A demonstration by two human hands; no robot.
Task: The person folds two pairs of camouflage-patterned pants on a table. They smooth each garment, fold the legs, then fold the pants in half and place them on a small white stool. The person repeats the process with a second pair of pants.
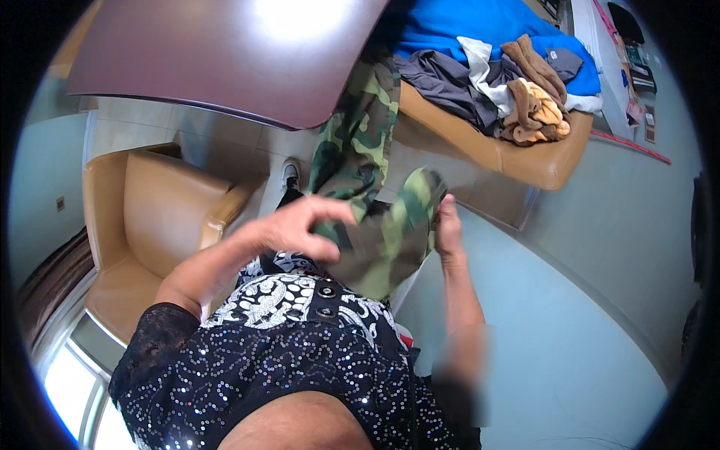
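A pair of camouflage trousers or a similar camouflage garment (pixel 360 135) hangs in front of my body, its near part bunched and blurred by motion. My right hand (pixel 449 228) grips the garment's right edge, thumb pointing away from me. My left hand (pixel 306 228) is at the garment's left side, thumb and fingers apart and curved, with no cloth seen between them. The garment's far end lies between the dark table and the tan bench.
A dark, glossy table (pixel 225 62) stands ahead on the left, with a tan armchair (pixel 169 197) nearer me. On the tan bench (pixel 478 129) at the right lie blue cloth (pixel 478 22), grey clothing (pixel 444 79) and a brown and yellow garment (pixel 534 112).
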